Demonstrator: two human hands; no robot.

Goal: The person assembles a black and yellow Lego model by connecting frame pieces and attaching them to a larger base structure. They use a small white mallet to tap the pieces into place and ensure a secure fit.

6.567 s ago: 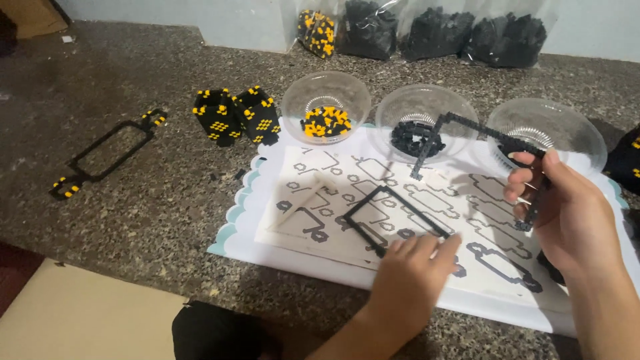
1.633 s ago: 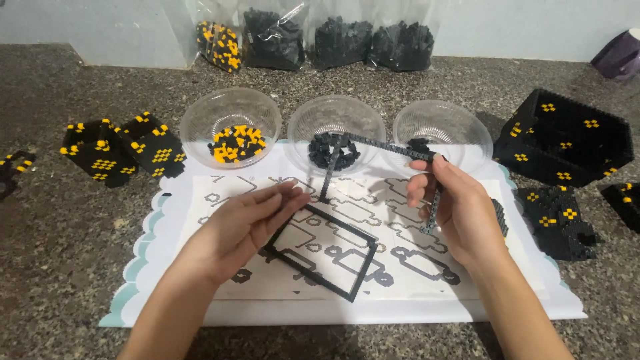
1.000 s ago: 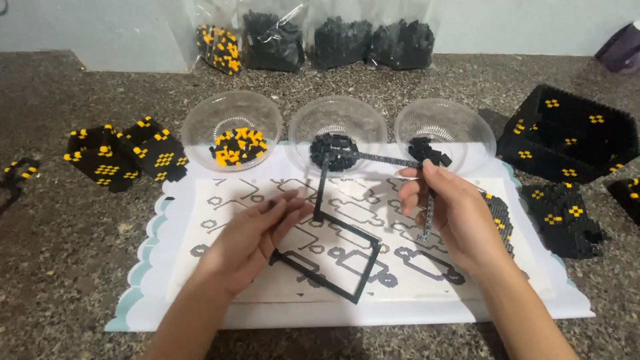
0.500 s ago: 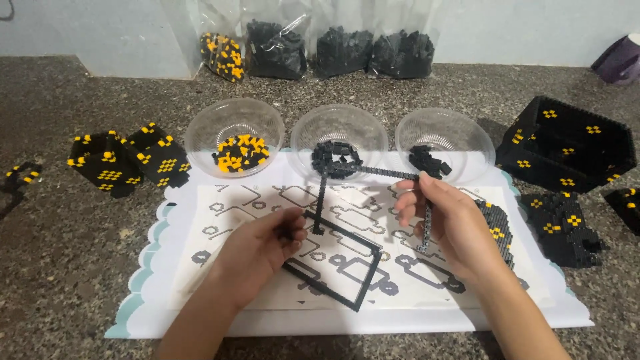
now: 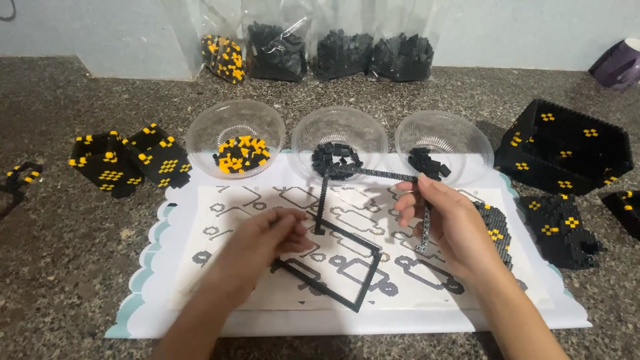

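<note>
"What were the hands doing?"

"The left hand (image 5: 263,243) pinched the flat black frame (image 5: 331,265) on the paper sheet (image 5: 200,213). The right hand (image 5: 447,223) gripped the raised frame (image 5: 373,175) above the sheet."

"Next?"

"Probably lining both frames up carefully."

Speckled dark granite counter (image 5: 80,267) meets a pale blue-grey wall (image 5: 520,30) behind

Purple cup (image 5: 619,63) far right; four bags of bricks (image 5: 320,52) along the wall
</note>
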